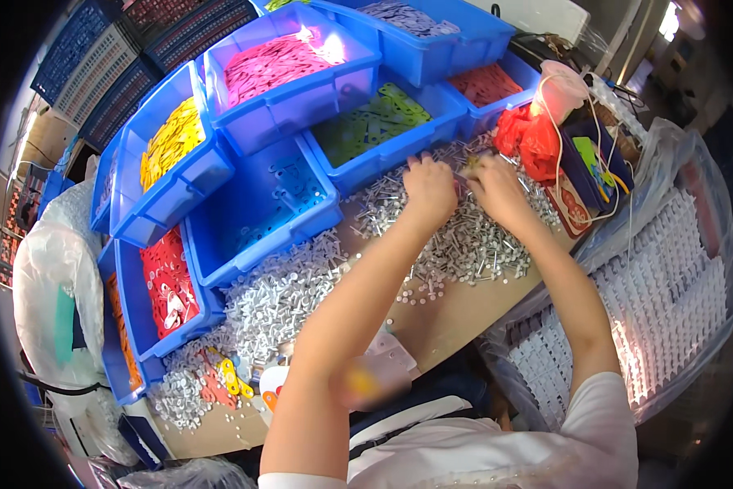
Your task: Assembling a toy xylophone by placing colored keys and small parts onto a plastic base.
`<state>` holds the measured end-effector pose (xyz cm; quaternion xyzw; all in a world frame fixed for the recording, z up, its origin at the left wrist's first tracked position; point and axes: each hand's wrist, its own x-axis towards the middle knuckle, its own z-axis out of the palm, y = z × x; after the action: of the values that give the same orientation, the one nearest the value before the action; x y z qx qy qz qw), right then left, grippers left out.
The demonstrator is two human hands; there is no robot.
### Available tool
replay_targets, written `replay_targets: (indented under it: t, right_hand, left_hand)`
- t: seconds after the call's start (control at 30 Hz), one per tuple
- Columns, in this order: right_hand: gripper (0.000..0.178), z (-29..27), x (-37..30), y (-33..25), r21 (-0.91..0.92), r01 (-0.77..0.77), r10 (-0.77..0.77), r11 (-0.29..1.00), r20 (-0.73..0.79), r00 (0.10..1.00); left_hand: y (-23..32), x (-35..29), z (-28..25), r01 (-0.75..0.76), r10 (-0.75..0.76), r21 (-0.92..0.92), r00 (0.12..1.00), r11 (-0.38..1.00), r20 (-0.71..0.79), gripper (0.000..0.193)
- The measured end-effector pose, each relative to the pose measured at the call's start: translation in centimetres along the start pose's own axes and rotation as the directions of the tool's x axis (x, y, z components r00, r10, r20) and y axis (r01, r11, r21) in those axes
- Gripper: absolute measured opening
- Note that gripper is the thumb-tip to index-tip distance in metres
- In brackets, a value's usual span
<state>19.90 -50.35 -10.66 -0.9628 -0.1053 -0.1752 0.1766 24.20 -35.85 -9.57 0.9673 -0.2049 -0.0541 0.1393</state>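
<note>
Both my hands reach to the far side of the table, over a heap of small silvery and white rivet-like pieces (464, 236). My left hand (430, 191) is closed with its fingers curled, close to the front wall of a blue bin (399, 151) of flat green pieces; what its fingers hold, if anything, is hidden. Just to its right, my right hand (497, 189) is closed too, its fingertips pinched at a small blurred yellowish bit (469, 167) that I cannot make out. A red plastic bag (529, 143) lies just beyond the right hand.
Stacked blue bins hold pink (273, 67), yellow (171, 143), blue (297, 191) and red pieces (167, 281). Another heap of white rivet-like pieces (277, 301) spreads at left. Rows of white parts (660, 301) lie in clear plastic at right. A cord hangs by a pink cup (560, 85).
</note>
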Motion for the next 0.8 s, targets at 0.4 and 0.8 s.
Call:
replay_targets:
  t: [0.4,0.8]
  right_hand:
    - [0.015,-0.3,-6.4,-4.9,0.207,0.126,-0.082,0.970,-0.208,0.975]
    - [0.016,0.0,-4.7,-3.1,-0.065,-0.143,0.133,0.988,-0.140,0.981]
  left_hand:
    - [-1.8,1.8,0.4,-0.417,0.430,0.123,0.897,0.901,-0.106,0.024]
    - [-0.6,2.8,0.2,-0.215,0.208,0.036,0.967,0.976,0.149,0.033]
